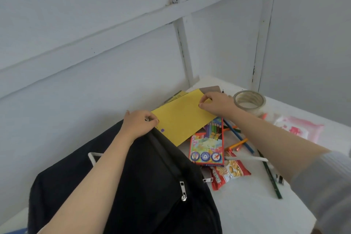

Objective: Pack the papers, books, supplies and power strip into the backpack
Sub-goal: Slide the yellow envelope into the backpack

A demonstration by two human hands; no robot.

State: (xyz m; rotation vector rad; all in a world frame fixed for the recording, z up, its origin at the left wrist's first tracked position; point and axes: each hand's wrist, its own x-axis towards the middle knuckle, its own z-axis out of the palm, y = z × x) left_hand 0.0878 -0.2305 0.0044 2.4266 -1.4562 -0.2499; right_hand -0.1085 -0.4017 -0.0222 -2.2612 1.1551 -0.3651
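A black backpack (152, 176) stands at the front left of the white table, its silver zipper pulls hanging on the front. My left hand (139, 122) grips the bag's top edge with curled fingers. A yellow paper (182, 119) lies slanted behind the bag, over other books. My right hand (214, 103) pinches the yellow paper at its far right corner. A coloured-pencil box (208, 148) lies beside the bag, partly under the paper.
Loose pencils and pens (239, 138) lie right of the box. A red snack packet (229, 173), a tape roll (248, 100), a pink packet (300, 127) and a long green pencil (269, 175) lie on the table (247, 205). Grey panelled walls close the back and right.
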